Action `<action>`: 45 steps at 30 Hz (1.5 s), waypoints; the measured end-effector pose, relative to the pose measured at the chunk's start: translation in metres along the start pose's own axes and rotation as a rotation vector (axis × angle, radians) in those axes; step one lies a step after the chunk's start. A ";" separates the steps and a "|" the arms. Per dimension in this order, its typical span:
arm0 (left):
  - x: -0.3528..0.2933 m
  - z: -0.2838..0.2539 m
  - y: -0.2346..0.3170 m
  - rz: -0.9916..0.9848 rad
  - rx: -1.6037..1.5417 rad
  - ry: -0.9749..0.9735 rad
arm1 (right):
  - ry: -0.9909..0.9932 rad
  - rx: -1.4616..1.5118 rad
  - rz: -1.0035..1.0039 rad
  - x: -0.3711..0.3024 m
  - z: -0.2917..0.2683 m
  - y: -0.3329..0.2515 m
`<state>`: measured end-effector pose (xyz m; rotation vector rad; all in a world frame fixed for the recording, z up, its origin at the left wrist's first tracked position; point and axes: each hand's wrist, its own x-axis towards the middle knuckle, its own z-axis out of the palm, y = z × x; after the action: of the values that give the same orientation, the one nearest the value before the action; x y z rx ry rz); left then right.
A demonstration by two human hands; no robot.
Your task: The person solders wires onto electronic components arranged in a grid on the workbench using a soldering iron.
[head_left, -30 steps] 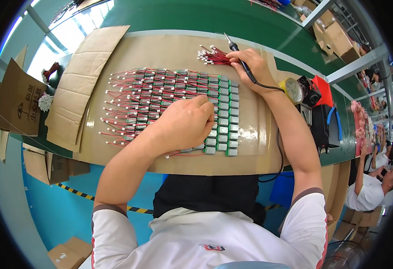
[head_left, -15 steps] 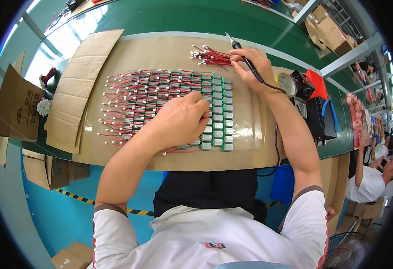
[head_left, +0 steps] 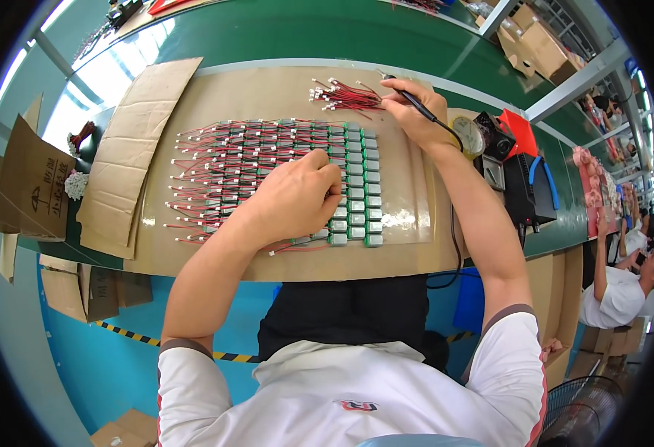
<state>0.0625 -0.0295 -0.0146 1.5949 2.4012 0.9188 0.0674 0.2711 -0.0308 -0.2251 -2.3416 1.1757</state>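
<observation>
Green circuit boards pinned flat by my left hand, fingers together, steadying the row; right hand clamped on soldering iron beside loose red wires.

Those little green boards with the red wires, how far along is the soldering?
Done, it seems: rows of green boards on the brown sheet already carry red wires. In hand: the left hand presses on the lower rows; the right hand holds a soldering iron by a loose wire bundle. That bundle looks left.
</observation>
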 end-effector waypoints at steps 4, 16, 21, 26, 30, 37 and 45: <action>-0.001 -0.001 0.000 0.001 0.011 -0.002 | 0.056 -0.038 -0.069 0.000 0.004 0.000; 0.000 -0.008 0.002 0.031 0.014 0.071 | 0.001 -0.004 -0.188 -0.004 0.005 -0.002; 0.002 -0.011 0.001 0.034 0.026 0.096 | 0.060 0.070 -0.139 -0.003 0.007 0.002; 0.001 -0.019 0.009 0.061 0.048 0.240 | -0.031 0.152 -0.113 -0.023 -0.006 -0.022; 0.009 -0.023 0.012 0.162 0.123 0.519 | -0.185 0.262 -0.095 -0.056 -0.015 -0.044; 0.009 -0.010 0.021 0.274 0.077 0.504 | -0.325 0.550 0.010 -0.116 -0.014 -0.069; -0.009 -0.001 0.024 0.081 -0.125 0.288 | -0.287 0.512 0.024 -0.134 -0.019 -0.059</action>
<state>0.0851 -0.0312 -0.0022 1.6212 2.4122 1.3704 0.1964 0.2004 -0.0238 0.1021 -2.1720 1.8704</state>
